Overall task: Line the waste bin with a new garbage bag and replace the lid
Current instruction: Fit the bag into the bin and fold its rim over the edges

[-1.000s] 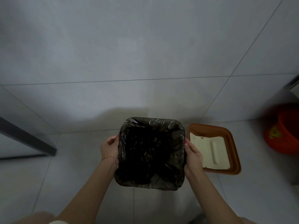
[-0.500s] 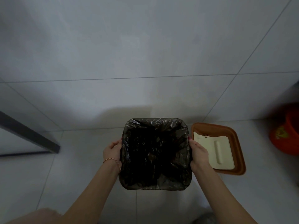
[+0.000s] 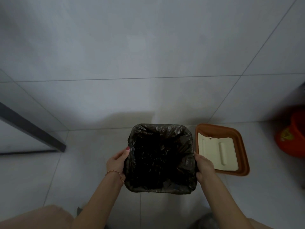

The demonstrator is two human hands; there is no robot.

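Observation:
The waste bin (image 3: 192, 187) stands on the tiled floor against the wall, low in the middle of the head view. A dark garbage bag (image 3: 158, 156) lines it, its edge folded over the rim all round. My left hand (image 3: 116, 161) presses the bag against the bin's left side. Against the bin's right side my right hand (image 3: 203, 166) holds the bag. The orange lid (image 3: 242, 146) with its cream flap lies upside down on the floor just right of the bin.
An orange bucket (image 3: 292, 138) stands at the far right by the wall. A dark metal frame (image 3: 33, 131) runs across the floor at the left. My knee shows at the bottom left.
Both hands have slid a little toward me along the bin's sides. The view has shifted slightly. The bag, bin and lid stay where they were.

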